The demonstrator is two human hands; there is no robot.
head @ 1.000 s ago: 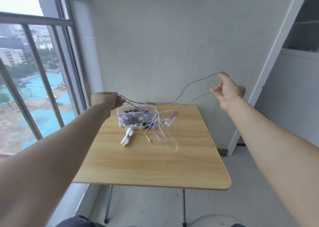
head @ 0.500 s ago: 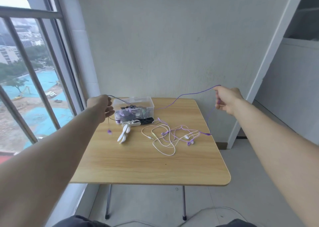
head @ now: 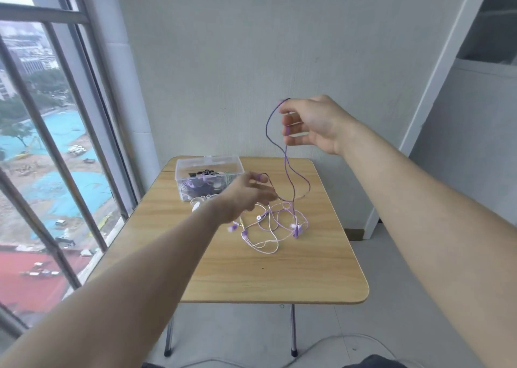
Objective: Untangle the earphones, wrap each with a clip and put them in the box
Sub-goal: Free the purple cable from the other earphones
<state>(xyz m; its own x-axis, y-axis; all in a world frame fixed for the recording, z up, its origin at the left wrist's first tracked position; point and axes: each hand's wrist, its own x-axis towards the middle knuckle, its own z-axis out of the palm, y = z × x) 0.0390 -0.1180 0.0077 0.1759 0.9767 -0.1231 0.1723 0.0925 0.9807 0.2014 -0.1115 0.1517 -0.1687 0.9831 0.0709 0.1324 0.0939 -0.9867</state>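
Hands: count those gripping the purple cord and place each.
2. The right hand pinches the purple cord raised above the table; the left hand grips its lower end near the box.

Your high-rise apartment balcony nook: barred window over city, plain wall, small folding table.

A dark purple earphone cord hangs in long loops from the raised right hand down to the left hand, which pinches one purple earbud. Pink and white earphones lie tangled on the desk just below. The clear box stands open at the desk's far left corner, holding dark and purple bundles, with white clips just in front.
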